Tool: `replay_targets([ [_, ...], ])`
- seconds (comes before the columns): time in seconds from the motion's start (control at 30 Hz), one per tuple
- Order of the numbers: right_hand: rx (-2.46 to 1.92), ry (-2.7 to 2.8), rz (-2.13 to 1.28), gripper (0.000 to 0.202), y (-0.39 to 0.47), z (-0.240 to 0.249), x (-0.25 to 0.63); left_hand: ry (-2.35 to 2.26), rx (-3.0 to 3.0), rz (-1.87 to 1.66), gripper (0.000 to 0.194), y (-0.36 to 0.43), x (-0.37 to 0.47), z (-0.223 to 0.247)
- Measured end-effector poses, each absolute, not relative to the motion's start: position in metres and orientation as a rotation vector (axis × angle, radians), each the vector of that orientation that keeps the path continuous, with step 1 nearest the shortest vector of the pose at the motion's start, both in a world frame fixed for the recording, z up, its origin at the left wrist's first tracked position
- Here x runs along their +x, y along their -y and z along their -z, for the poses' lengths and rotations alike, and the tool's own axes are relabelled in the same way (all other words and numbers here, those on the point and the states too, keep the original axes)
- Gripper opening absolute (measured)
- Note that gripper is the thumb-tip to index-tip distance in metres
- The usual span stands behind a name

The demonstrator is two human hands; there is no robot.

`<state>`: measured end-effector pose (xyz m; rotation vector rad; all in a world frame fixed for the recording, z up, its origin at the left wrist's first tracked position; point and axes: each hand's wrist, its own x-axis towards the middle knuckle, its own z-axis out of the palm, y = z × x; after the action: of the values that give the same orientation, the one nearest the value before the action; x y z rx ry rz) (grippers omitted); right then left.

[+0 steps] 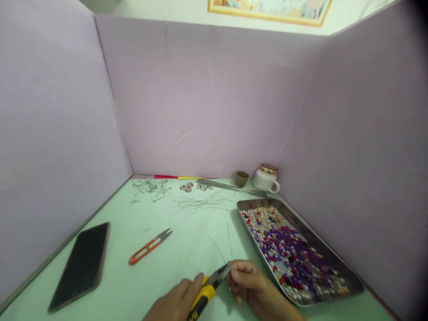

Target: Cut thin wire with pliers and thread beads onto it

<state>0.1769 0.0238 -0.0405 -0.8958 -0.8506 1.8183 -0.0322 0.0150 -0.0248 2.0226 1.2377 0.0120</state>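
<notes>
My left hand (177, 299) is wrapped round a pair of pliers (207, 289) with yellow and black handles. The pliers' jaws point up and right and meet the fingertips of my right hand (250, 281). Those fingers are pinched together on a thin wire (218, 248), which sticks out up and left from the jaws. Whether the jaws are clamped on the wire is too small to tell. A second thin wire piece (229, 239) shows just above my right fingers. Orange-handled thread snips (147, 250) lie on the table to the left.
A metal tray (245, 203) of mixed beads stands at the right. Farther back are loose wires (203, 203), twisted wire pieces (152, 187), beaded rings (186, 187), metal rods (230, 187), a small brown cup (241, 179) and a white lidded mug (265, 179). A phone (82, 263) lies left. Panels enclose the table.
</notes>
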Motion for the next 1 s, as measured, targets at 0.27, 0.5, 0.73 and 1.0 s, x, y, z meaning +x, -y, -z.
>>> replay_targets([
  [0.27, -0.821, 0.761, -2.073, 0.022, -0.023, 0.039, 0.186, -1.1, 2.243, -0.141, 0.086, -0.001, -0.041, 0.009],
  [0.5, -1.074, 0.941, -1.706, 0.02, -0.018, 0.042, 0.174, -1.127, 2.145, -0.172, 0.057, 0.006, -0.039, -0.012],
  [0.73, -1.254, 1.138, -1.416, 0.013, -0.013, 0.043, 0.166, -1.095, 1.977, -0.17, 0.054, 0.009, -0.032, -0.028],
  [1.0, -1.224, 1.037, -1.576, 0.013, -0.015, 0.038, 0.168, -1.193, 1.771, 0.007, 0.048, 0.007, -0.026, -0.049],
])
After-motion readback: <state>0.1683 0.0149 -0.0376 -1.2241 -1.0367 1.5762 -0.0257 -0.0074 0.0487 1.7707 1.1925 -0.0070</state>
